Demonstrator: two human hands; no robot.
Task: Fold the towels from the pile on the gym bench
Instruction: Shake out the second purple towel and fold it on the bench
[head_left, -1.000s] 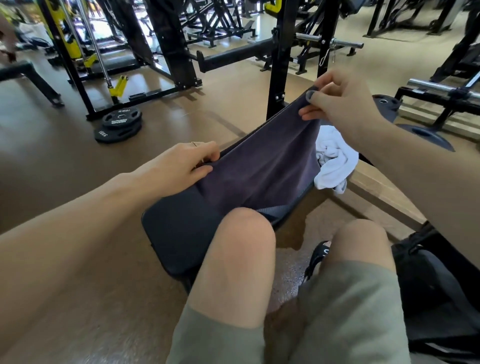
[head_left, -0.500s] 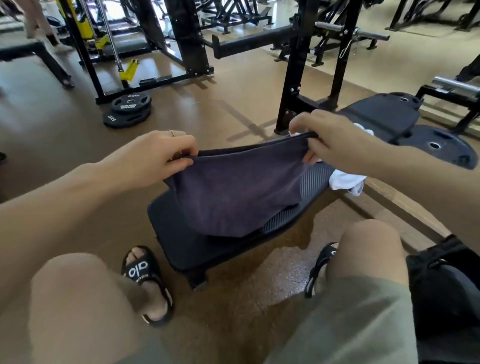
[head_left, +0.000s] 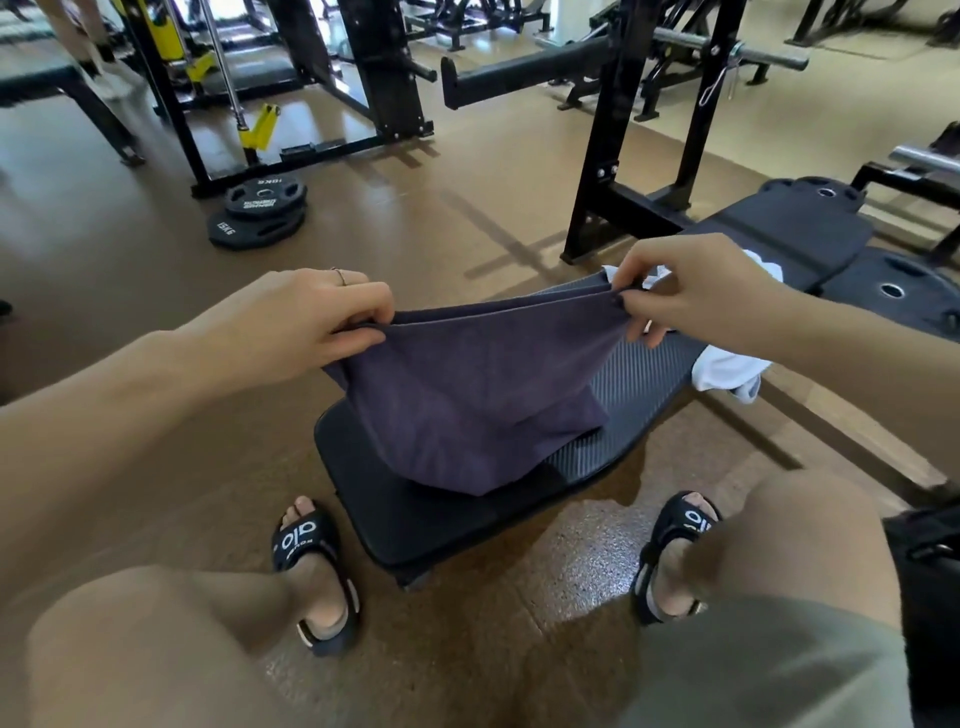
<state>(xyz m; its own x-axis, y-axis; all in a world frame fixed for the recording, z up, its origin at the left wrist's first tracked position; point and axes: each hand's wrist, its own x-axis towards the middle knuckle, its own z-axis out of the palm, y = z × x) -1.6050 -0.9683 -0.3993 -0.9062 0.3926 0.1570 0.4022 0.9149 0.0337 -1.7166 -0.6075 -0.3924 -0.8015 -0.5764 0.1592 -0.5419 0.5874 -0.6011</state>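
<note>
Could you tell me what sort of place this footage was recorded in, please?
Almost certainly a gym's weights area. Stacked weight plates lie on the floor, a black steel rack stands behind, and a padded gym bench sits in front of the person, who holds a dark towel over it.

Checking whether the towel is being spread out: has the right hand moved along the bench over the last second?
Yes. The right hand, pinching the purple towel, came nearer along the bench, now partly covering the white towel.

Both arms extended forward; left hand (head_left: 306, 317) and right hand (head_left: 696, 291) raised level, apart, fingers pinching purple towel (head_left: 467, 395) top edge.
</note>
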